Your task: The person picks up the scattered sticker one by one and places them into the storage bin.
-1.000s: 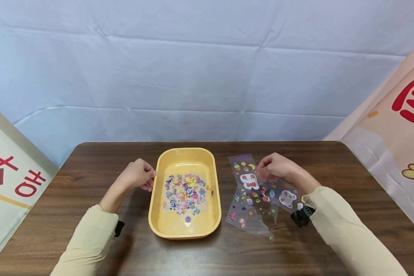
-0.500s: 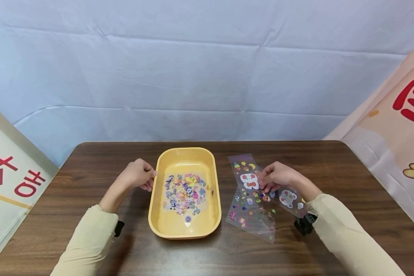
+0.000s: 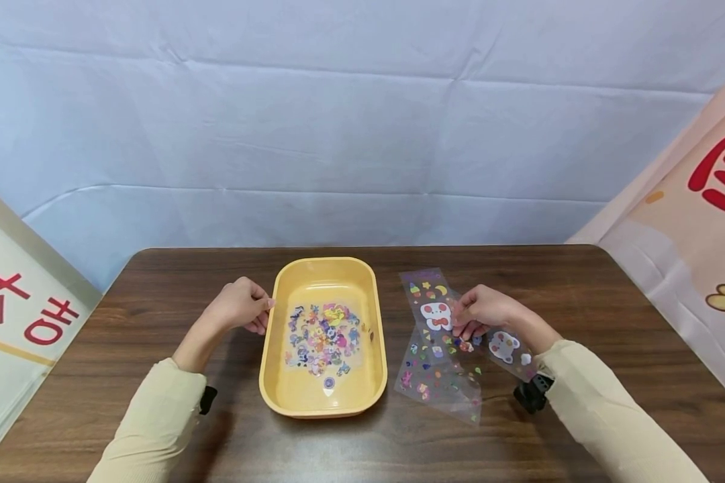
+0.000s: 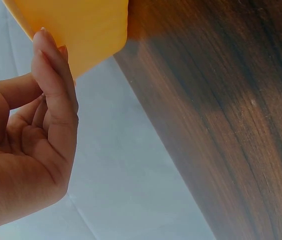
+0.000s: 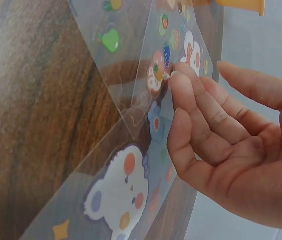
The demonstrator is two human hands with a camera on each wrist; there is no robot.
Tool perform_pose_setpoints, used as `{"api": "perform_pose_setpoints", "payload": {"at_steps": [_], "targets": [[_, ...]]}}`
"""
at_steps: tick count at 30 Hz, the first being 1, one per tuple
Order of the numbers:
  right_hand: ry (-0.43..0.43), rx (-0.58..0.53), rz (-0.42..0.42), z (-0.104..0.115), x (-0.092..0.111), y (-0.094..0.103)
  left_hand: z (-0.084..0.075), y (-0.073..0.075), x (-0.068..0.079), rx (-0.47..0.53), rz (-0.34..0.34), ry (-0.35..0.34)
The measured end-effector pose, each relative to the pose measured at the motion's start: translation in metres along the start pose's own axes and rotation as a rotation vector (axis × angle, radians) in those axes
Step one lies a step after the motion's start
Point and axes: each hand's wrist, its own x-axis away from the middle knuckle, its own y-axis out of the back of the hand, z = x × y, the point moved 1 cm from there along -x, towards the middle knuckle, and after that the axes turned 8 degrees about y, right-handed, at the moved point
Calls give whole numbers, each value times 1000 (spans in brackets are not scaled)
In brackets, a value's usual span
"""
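Observation:
My left hand [image 3: 239, 306] grips the left rim of a yellow plastic tray [image 3: 268, 376], thumb at the edge. In the left wrist view, its fingertips [image 4: 45, 37] meet the tray's outer wall. Inside the tray lies a clear sheet of small colourful cartoon stickers [image 3: 323, 335]. To the right, several clear sticker sheets [image 3: 425, 355] overlap on the table. My right hand [image 3: 489, 312] is over them, its fingertips touching the overlap beside a white bear sticker [image 3: 436, 316]. In the right wrist view, its thumb [image 5: 250, 87] stands apart from the loosely bent fingers. Another white bear sticker [image 5: 123, 182] shows below them.
A dark wooden table [image 3: 181, 295] bears everything. Behind its far edge hangs a pale blue cloth [image 3: 362, 134]. Printed banners with red characters stand at the left [image 3: 24, 322] and right [image 3: 701, 221]. Each wrist wears a black device [image 3: 530, 394].
My right hand has come down a little toward me onto the sheets, and the top sheet's near corner has shifted to lie flatter. My left hand and the tray have stayed put.

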Motion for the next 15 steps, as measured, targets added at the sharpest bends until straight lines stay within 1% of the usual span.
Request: {"api": "perform_pose_setpoints", "payload": {"at_steps": [10, 15], "targets": [[18, 8, 13, 1, 0, 0, 3, 0, -4, -2, 10, 9], [58, 42, 18, 0, -2, -1, 3, 1, -4, -3, 12, 6]]}}
